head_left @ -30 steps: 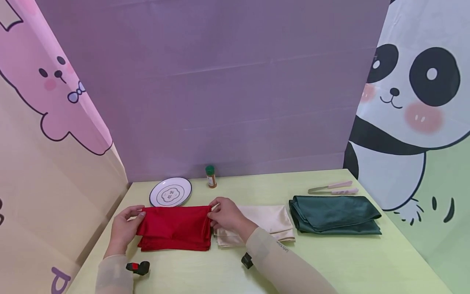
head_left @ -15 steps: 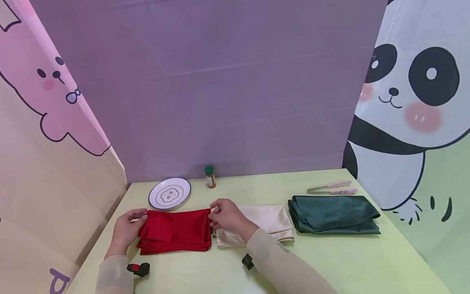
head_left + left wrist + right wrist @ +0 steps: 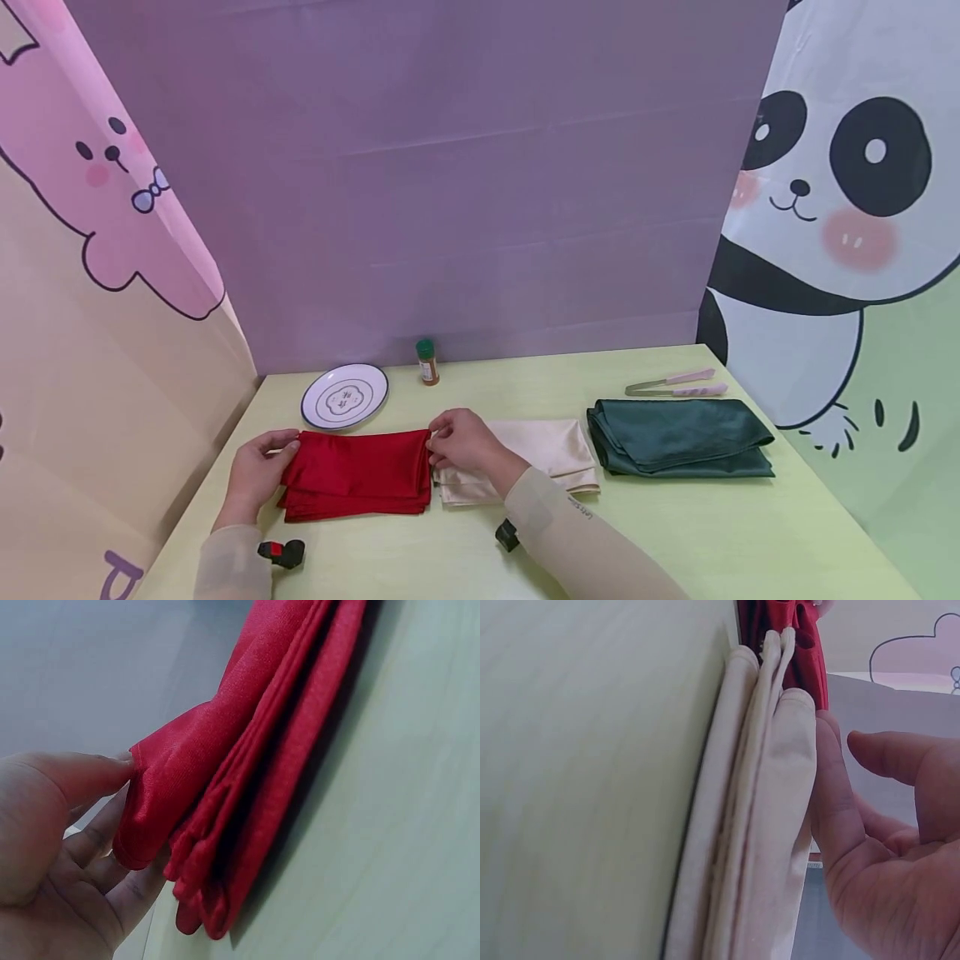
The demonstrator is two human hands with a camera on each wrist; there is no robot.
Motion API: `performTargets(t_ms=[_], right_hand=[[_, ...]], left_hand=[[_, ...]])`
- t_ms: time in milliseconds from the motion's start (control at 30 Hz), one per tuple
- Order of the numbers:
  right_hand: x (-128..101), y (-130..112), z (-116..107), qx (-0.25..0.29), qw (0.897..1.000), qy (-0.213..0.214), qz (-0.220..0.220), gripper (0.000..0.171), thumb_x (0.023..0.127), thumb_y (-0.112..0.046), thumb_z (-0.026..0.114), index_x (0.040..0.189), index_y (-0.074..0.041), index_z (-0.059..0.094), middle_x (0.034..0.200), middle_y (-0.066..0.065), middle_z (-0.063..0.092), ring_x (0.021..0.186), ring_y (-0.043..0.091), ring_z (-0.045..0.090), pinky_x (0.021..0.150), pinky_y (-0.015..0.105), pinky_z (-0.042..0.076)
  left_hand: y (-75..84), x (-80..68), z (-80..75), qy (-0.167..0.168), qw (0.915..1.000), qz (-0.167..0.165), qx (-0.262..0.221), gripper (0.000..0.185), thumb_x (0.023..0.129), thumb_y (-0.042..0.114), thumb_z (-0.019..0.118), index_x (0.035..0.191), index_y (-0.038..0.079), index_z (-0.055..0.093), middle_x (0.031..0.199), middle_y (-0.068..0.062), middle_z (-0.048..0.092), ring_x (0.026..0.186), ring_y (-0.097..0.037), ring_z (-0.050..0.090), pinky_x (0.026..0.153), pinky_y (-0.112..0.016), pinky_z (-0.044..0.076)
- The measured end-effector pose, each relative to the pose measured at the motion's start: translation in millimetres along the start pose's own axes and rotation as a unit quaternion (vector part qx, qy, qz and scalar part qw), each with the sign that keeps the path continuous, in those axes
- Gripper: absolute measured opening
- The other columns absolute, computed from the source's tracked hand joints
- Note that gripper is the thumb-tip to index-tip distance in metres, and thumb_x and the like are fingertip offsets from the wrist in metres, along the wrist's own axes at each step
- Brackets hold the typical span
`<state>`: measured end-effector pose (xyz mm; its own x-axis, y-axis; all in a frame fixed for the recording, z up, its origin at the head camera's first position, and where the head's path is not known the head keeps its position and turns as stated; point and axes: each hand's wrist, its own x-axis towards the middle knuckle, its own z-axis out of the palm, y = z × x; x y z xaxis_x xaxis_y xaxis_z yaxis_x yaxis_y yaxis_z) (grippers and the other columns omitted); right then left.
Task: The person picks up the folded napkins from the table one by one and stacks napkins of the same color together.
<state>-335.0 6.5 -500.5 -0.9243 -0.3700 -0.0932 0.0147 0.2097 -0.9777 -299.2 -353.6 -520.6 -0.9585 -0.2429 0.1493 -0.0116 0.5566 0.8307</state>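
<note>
A folded red satin cloth [image 3: 360, 475] lies at the left of the table, its layers showing edge-on in the left wrist view. My left hand [image 3: 255, 475] pinches its far left corner between thumb and fingers. At the far right corner is my right hand [image 3: 465, 442], its fingertips right at the red edge. The right wrist view shows a gap between that thumb [image 3: 889, 756] and forefinger [image 3: 832, 787]. Beneath the right hand lies a folded cream cloth [image 3: 555, 450], partly hidden by hand and forearm.
A folded dark green cloth [image 3: 675, 437] lies to the right, with pink-handled tongs [image 3: 682, 385] behind it. A white plate [image 3: 345, 397] with a blue rim and a green-capped spice jar [image 3: 427, 362] stand at the back. Purple sheeting [image 3: 480, 208] rises behind the table.
The red cloth's far edge has come down and toward me, so the plate's near rim shows now. My left hand has moved slightly nearer with it; the right hand has barely shifted.
</note>
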Motion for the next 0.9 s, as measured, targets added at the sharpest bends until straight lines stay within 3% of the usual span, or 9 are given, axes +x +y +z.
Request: performTargets(t_ms=[500,900], right_hand=[[-1.6,2.9,-1.1,-0.005,1.000,0.004,-0.005,0.024,0.098,0.002,0.067,0.122,0.007,0.065,0.100,0.018,0.065,0.081,0.029,0.074,0.073,0.040,0.064],[0.3,5.3,-4.4,-0.008,1.000,-0.010,-0.015,0.024,0.097,0.002,0.068,0.121,0.008,0.066,0.100,0.016,0.067,0.087,0.031,0.074,0.075,0.038,0.064]], left_hand=[[-1.0,-3.1,-2.0,-0.016,0.9997,-0.011,0.016,0.033,0.104,0.020,0.066,0.131,0.001,0.070,0.126,-0.021,0.069,0.108,-0.032,0.066,0.075,-0.023,0.053],[-7.4,1.5,-1.3,-0.029,0.9987,-0.016,0.038,0.035,0.104,0.022,0.067,0.132,0.002,0.069,0.131,-0.023,0.066,0.112,-0.035,0.066,0.079,-0.025,0.054]])
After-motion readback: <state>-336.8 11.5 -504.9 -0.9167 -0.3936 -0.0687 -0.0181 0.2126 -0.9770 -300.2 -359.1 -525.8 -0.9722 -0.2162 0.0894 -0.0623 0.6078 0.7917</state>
